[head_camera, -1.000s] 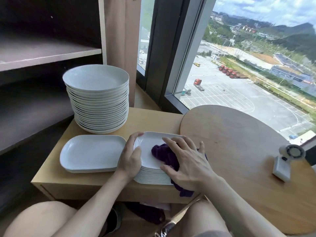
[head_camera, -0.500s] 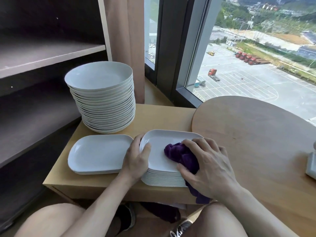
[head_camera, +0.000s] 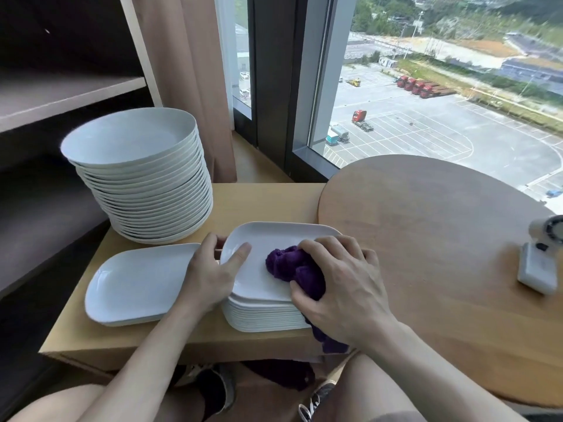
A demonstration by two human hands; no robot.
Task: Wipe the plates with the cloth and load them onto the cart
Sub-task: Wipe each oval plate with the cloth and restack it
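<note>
Nearby, fan (head_camera: 539,257), stack (head_camera: 146,190), left hand (head_camera: 210,275) gripping plate (head_camera: 268,239), right hand (head_camera: 344,287) gripping cloth (head_camera: 289,266).

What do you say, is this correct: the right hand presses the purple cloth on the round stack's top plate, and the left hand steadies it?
No. In the head view the right hand presses the purple cloth on the top plate of the rectangular stack, not the round stack; the left hand steadies it.

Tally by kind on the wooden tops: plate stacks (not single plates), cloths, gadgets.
Stacks of white plates: 3 (tall stack of round white plates, low stack of rectangular white plates, rectangular white stack under the cloth)
Purple cloth: 1
Small white fan: 1
Total: 5
</note>
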